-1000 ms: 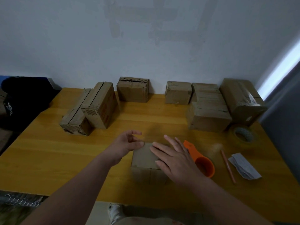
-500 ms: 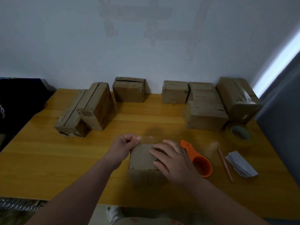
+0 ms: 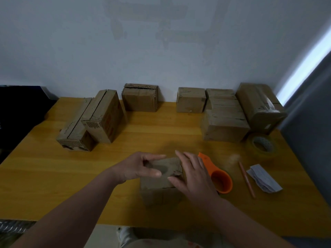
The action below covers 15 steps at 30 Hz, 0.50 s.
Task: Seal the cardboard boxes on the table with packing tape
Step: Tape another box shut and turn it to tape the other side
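Head view: the box (image 3: 161, 192) sits centre, by the table's (image 3: 53, 176) near edge. The left hand (image 3: 136, 167) curls fingers and thumb round its top, holding it. The right hand (image 3: 193, 176) lays straight fingers on the right flap, grasping nothing. Best to press both flaps flush before reaching for the dispenser (image 3: 222, 181) just right. The hands cover the seam, so I can't tell if it is taped; the dispenser is half hidden

Eight cardboard boxes (image 3: 161, 187); one tape roll (image 3: 263, 144), dispenser (image 3: 222, 181), pencil (image 3: 246, 179), paper (image 3: 263, 178); two hands (image 3: 136, 167).
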Tool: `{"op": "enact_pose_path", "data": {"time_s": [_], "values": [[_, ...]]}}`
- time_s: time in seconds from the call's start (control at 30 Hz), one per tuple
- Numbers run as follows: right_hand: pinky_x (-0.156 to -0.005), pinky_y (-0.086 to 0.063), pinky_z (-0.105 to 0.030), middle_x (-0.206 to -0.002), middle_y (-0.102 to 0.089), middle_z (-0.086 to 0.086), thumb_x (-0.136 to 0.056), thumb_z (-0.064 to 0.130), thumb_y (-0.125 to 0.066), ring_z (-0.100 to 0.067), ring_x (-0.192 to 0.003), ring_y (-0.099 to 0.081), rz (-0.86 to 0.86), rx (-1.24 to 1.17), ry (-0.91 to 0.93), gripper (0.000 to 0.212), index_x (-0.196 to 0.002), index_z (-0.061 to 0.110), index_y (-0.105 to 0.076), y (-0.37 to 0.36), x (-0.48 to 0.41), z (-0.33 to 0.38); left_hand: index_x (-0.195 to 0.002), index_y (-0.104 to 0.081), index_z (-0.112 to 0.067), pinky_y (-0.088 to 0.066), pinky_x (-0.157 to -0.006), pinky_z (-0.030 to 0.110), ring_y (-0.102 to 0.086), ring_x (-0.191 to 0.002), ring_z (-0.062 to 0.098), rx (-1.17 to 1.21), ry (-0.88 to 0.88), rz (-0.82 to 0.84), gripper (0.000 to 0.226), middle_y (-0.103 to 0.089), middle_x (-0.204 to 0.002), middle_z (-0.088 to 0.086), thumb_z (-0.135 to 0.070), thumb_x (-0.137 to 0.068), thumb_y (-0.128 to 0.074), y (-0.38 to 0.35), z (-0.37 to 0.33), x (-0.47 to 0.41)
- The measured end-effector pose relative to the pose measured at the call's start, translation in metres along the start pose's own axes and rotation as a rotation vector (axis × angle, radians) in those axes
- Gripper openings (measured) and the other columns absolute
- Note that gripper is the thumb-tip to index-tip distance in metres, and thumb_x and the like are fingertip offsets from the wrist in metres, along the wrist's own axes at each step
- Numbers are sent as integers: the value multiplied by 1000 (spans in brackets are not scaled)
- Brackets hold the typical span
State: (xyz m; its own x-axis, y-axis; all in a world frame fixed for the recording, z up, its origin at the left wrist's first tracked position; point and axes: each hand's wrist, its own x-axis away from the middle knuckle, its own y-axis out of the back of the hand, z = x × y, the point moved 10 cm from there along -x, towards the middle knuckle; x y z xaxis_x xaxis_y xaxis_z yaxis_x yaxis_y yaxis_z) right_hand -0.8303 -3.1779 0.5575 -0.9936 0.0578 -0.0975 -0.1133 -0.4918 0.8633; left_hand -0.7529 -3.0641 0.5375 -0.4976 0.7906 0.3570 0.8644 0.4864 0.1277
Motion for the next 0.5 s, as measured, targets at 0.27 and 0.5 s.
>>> {"op": "enact_pose_path", "data": {"time_s": [0.27, 0.5], "values": [[-107, -19, -27, -149, -25, 7, -70, 89, -4, -12, -136, -20, 87, -70, -69, 104, -155, 28, -3, -9, -1, -3, -142, -2, -56, -21, -110, 17, -15, -138, -6, -843, -199, 98, 90, -9, -154, -22, -85, -69, -43, -2, -10, 23], [-112, -22, -33, -150, -26, 8, -70, 91, -8, -13, -139, -20, 112, -107, -86, 103, -154, 32, -2, -11, -3, -6, -138, 30, -46, 12, -112, 32, 28, -138, 6, -1286, -119, 38, 115, 39, -149, -16, -85, -66, -51, -4, -3, 38]]}}
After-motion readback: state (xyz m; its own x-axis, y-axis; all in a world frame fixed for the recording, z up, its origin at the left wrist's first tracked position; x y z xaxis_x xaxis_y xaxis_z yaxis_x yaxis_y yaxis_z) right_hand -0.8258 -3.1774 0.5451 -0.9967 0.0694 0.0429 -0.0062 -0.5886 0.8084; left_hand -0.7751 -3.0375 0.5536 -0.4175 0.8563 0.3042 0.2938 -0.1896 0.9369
